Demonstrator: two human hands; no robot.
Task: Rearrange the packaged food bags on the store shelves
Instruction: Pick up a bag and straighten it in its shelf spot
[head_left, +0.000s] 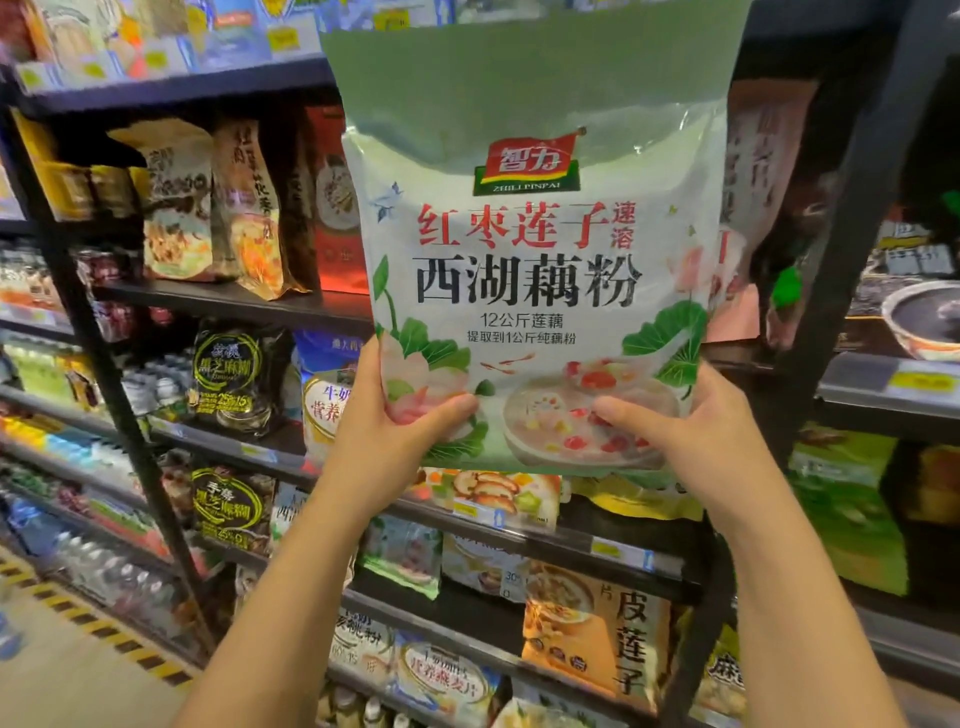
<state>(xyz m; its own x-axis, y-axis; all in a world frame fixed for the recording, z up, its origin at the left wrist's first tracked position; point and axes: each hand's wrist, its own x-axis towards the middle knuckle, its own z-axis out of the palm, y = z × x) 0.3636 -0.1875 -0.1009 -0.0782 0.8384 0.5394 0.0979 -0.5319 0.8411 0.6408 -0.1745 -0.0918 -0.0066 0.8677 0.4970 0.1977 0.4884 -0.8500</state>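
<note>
Both hands' grip (395, 436) (691, 431) holds green bag's (530, 249) bottom corners

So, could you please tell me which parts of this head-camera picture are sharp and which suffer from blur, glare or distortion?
In the head view, the green bag, gripped at its lower corners by the left hand and right hand, is sharp, its print readable, with faint sheen near its top; the top-shelf packages are smeared by blur; the shelf upright leans with wide-angle distortion; the right-hand shelves are dim.
</note>
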